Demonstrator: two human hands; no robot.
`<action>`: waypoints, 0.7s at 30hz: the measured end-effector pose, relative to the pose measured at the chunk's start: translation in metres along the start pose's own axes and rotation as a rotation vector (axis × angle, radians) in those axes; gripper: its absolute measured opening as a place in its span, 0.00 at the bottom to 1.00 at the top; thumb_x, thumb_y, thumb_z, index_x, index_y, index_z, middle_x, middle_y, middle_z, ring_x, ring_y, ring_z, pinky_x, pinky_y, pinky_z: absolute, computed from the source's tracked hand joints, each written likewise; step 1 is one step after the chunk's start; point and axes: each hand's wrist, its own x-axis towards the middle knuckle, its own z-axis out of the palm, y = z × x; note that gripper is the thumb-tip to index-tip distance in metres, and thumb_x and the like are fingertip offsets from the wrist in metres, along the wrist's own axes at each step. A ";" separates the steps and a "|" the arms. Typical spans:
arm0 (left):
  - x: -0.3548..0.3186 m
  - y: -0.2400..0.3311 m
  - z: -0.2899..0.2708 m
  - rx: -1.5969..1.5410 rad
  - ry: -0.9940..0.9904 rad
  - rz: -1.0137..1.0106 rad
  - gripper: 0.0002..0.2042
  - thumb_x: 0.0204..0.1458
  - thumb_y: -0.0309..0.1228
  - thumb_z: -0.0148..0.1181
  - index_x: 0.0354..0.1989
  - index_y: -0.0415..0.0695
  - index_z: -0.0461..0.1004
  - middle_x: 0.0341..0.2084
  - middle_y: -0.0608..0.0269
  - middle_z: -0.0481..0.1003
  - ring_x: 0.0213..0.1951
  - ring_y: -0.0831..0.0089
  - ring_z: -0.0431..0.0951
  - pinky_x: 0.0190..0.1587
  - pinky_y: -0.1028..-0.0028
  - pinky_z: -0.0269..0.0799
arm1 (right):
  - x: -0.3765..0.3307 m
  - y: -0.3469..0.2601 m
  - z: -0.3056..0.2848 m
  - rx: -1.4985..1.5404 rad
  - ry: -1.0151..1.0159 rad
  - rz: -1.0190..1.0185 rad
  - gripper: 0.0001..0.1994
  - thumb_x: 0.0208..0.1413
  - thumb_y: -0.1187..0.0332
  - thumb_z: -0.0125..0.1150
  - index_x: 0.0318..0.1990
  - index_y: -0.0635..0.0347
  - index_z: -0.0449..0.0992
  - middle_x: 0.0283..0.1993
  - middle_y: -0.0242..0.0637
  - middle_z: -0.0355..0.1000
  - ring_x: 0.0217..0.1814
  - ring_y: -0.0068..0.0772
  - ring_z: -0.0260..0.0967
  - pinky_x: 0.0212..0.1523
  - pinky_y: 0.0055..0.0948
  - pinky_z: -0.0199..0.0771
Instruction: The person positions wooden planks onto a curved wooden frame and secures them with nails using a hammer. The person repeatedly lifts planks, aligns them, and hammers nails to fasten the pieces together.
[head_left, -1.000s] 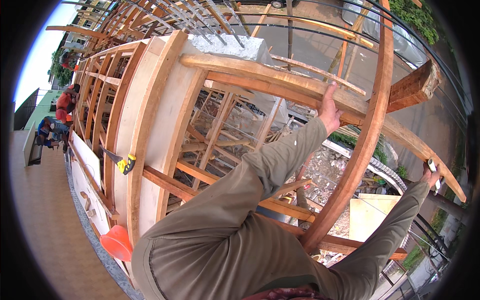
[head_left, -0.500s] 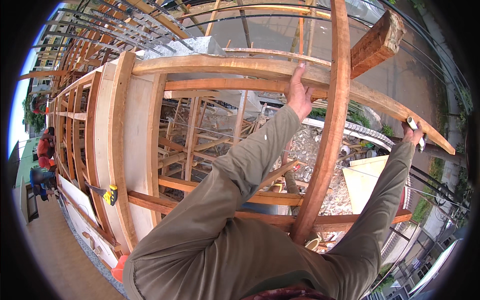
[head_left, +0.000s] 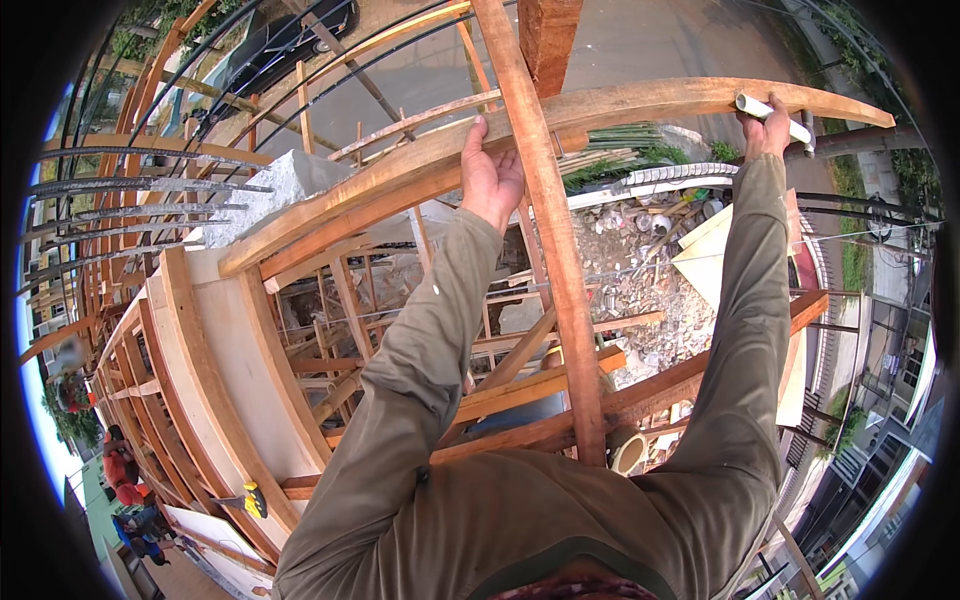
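A long wooden beam [head_left: 640,105] arches across the far side in front of me. My left hand [head_left: 492,185] is at its middle part, left of an upright timber [head_left: 545,220], with the thumb against the beam and the fingers curled beneath its edge. Near the beam's right end, my right hand [head_left: 766,132] is closed around a short white pipe [head_left: 757,106] and lies against the timber. Part of the right fingers is hidden behind the pipe and beam.
Below the frame lies rubble [head_left: 650,290]. A handsaw with a yellow handle [head_left: 255,500] rests on the formwork at left. Steel rebars [head_left: 130,187] jut from a concrete column [head_left: 290,190]. Thin wires cross the opening, and a co-worker in red [head_left: 120,468] is at far left.
My view has swung, so the frame now appears tilted, with its left end lower. Both hands stay on the beam, the right still holding the pipe.
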 end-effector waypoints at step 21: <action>-0.031 -0.018 0.036 0.097 -0.027 0.141 0.41 0.59 0.53 0.64 0.73 0.48 0.50 0.60 0.40 0.64 0.60 0.49 0.70 0.63 0.49 0.69 | 0.067 0.021 -0.031 -0.088 -0.116 0.189 0.08 0.66 0.65 0.59 0.42 0.59 0.69 0.40 0.39 0.70 0.48 0.48 0.71 0.58 0.66 0.66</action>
